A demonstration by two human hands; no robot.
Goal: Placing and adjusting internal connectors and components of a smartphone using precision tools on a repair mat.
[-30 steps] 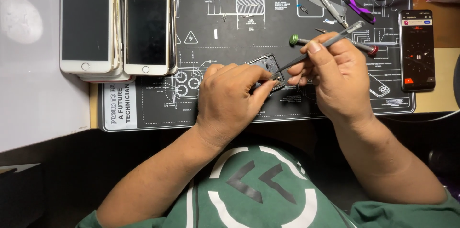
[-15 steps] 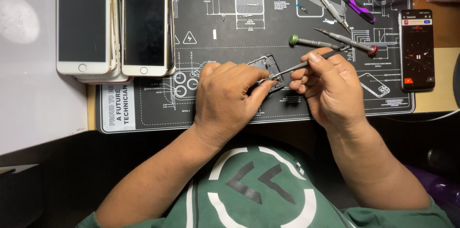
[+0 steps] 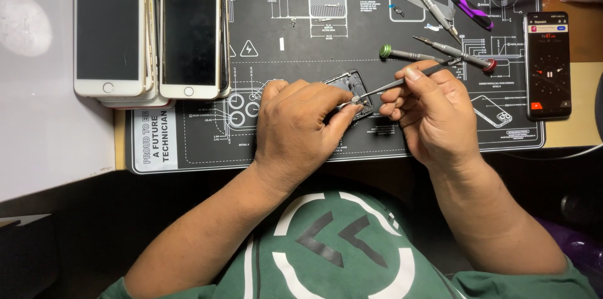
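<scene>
On the black repair mat [image 3: 314, 142], near its middle, lies a small dark phone part [image 3: 349, 85], half hidden under the left hand [image 3: 298, 132]. That hand is pressed down on the part, fingers curled over its near edge, pinning it flat to the mat. The right hand [image 3: 433, 117], just right of the part, is pinched shut on thin metal tweezers [image 3: 402, 82], whose tips touch the part's right edge beside the left fingertips.

The part looks light, thin and stiff, likely fragile and easy to bend or scratch; it seems best held by its outer edges, as the left hand does, with the tweezers gripped mid-shaft for fine work.

Left of the part, at the mat's far left corner, sit two stacks of white phones [image 3: 147, 35]. Right of it lie two screwdrivers [image 3: 408, 55], and beyond the mat's right edge a dark phone [image 3: 548, 63] with a lit screen rests on the desk [image 3: 581, 132].
</scene>
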